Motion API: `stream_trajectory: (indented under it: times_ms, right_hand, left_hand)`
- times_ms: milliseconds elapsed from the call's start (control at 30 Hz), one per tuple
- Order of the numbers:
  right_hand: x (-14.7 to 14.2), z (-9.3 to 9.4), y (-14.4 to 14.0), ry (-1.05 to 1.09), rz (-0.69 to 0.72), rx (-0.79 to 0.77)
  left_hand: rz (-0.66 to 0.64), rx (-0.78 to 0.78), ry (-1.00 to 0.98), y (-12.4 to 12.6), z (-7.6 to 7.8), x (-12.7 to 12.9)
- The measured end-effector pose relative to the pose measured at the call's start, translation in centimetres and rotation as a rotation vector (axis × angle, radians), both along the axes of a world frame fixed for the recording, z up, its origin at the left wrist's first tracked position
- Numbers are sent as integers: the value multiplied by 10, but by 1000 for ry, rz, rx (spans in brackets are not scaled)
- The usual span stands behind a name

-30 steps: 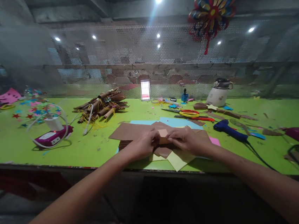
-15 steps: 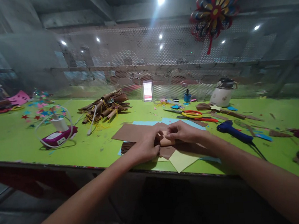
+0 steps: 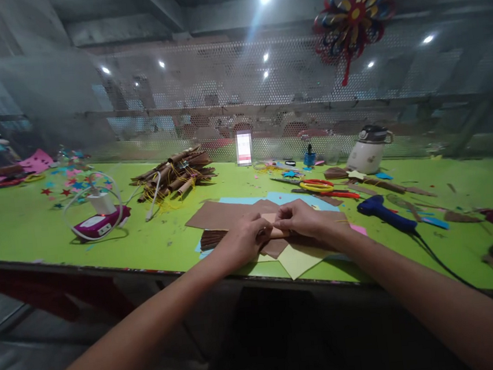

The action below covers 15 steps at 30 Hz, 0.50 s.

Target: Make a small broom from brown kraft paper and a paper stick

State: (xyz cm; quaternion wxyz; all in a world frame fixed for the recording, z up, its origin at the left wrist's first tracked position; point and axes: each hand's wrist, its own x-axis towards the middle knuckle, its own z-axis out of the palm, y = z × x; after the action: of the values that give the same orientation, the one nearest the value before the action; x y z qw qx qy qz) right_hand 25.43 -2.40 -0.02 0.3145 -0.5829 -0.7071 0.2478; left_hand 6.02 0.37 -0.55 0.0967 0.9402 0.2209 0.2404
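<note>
Both the left hand (image 3: 245, 240) and the right hand (image 3: 298, 218) pinch a small tan folded paper piece (image 3: 273, 224) with closed fingers, over brown paper sheets (image 3: 218, 215) on the bright green surface (image 3: 24, 229), before a perforated mesh screen (image 3: 203, 96).

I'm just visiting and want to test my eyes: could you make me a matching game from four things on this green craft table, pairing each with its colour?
Things:
1. glue gun
2. scissors
3. small paper piece pinched by left hand and right hand
4. jug

Colours:
A. white
B. tan
C. blue
D. yellow and red

Pairs: 1-C, 2-D, 3-B, 4-A
</note>
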Motion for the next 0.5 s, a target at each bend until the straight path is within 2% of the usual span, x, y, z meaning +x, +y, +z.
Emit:
stream_trajectory:
  times_ms: [200, 333, 433, 500]
  right_hand:
    - [-3, -2, 1, -66, -36, 69]
    - [-4, 1, -2, -123, -43, 114]
    - [1, 4, -8, -163, -46, 167]
    - [6, 7, -12, -190, 0, 190]
  left_hand:
    - [36, 47, 3, 3, -5, 1]
    - [-2, 54, -56, 3, -6, 0]
    - [-11, 46, 0, 3, -3, 0]
    - [-3, 40, 29, 3, -1, 1]
